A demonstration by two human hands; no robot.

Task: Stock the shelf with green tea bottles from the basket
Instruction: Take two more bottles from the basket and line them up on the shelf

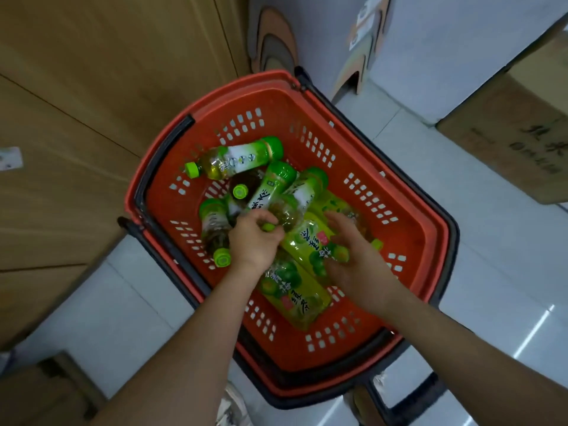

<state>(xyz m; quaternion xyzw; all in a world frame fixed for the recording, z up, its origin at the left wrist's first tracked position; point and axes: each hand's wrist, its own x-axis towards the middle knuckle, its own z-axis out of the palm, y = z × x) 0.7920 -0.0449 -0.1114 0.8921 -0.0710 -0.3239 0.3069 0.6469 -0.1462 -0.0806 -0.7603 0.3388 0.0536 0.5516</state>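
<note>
- The red basket (pixel 408 238) is open on top; its far and right floor lies bare.
- Green tea bottles (pixel 270 192) pile up at centre and left.
- Black handles (pixel 166 149) line the rim.
- A wooden panel (pixel 92 87) stands just left.

White glossy tiled floor (pixel 461 247) with light glare at right. Wooden panelled wall (pixel 92 87) on the left, a small card or label (pixel 10 158) stuck on it. Brown cardboard box (pixel 522 142) with dark printed characters at right, against a white cabinet side (pixel 445 50). Wavy layered brown-and-grey boards (pixel 273 44) stand at the back; another, paler one (pixel 359 56) beside them.
</note>
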